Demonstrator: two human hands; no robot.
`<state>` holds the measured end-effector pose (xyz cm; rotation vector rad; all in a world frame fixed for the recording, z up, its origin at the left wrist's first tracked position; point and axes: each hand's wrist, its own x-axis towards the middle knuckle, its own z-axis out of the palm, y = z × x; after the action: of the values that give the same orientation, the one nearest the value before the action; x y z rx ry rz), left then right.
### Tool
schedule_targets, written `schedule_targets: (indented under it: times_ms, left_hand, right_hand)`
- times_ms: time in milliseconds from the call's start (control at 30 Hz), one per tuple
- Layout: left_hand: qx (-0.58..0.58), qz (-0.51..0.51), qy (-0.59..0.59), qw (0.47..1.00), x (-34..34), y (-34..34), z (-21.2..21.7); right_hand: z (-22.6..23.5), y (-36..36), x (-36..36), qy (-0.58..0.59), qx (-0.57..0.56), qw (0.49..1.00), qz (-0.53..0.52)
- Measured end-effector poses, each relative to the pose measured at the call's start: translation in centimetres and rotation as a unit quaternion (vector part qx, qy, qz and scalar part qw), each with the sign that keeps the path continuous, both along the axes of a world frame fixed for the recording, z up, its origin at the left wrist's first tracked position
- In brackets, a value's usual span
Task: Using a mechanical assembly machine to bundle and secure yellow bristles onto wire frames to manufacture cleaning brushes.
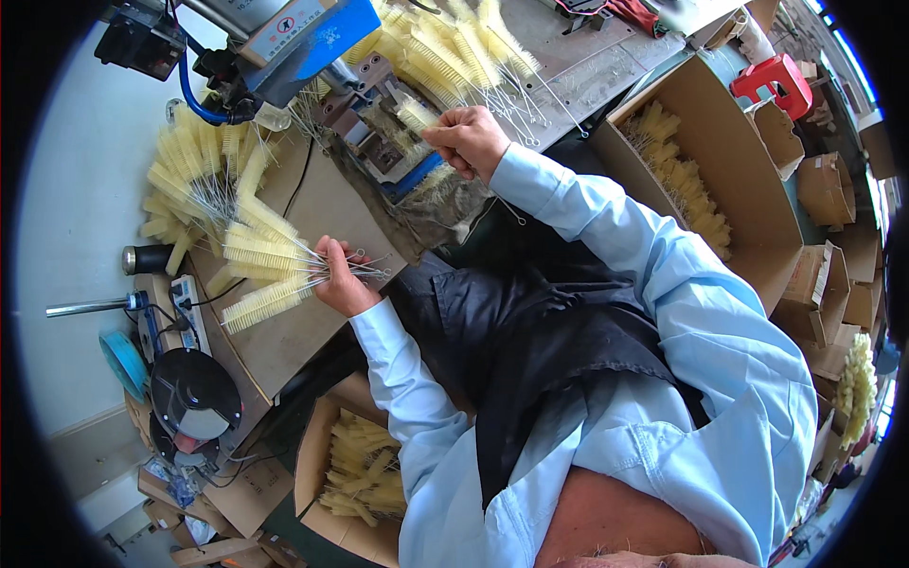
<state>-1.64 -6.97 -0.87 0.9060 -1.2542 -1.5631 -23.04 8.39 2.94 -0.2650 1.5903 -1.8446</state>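
Several bottle brushes (265, 248) with pale yellow bristles fan out from my left hand (343, 276). Its fingers are closed round their thin wire stems, and the looped ends stick out to the right. My right hand (471, 142) pinches a single bottle brush (414, 115), its bristle end pointing up and left over the metal fixture (374, 128) of a bench machine. A looped wire end (519, 220) shows below the right wrist; I cannot tell whether it belongs to that brush. Above the fixture hangs the machine's blue head (317, 52).
Loose brushes are heaped left of the machine (194, 175) and on the metal table (445, 57) behind it. Cartons of brushes stand to the right (748, 180) and below left (311, 454). A grinder-like black disc machine (194, 388) and cables sit at the left edge.
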Motion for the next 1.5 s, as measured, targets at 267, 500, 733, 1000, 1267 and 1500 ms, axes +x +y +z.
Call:
schedule_targets:
  times_ms: [267, 500, 733, 1000, 1267, 1500]
  left_hand:
    - [-0.011, -0.006, 0.012, 1.000, 0.3, -0.1, -0.6]
    - [0.000, -0.009, 0.041, 0.999, 0.5, 0.2, -0.4]
    - [0.020, -0.025, 0.058, 0.998, 1.1, -0.3, -0.8]
    - [0.042, -0.131, 0.050, 0.989, 1.2, 6.3, 2.3]
    - [0.048, -0.257, 0.019, 0.965, 0.8, 11.7, 2.5]
    - [0.054, -0.202, 0.036, 0.977, 0.7, 12.7, 2.3]
  right_hand:
    - [1.3, 0.9, 0.5, 0.016, -0.010, 1.000, 0.007]
    - [2.7, 3.2, -3.9, 0.184, 0.062, 0.978, -0.075]
    - [3.6, 3.4, -10.1, 0.500, 0.191, 0.802, -0.265]
    - [3.2, 2.6, 1.5, 0.362, -0.002, 0.932, 0.036]
    - [2.0, -1.2, 8.1, 0.061, -0.082, 0.971, 0.217]
    - [1.9, -1.1, 8.7, -0.001, -0.094, 0.988, 0.121]
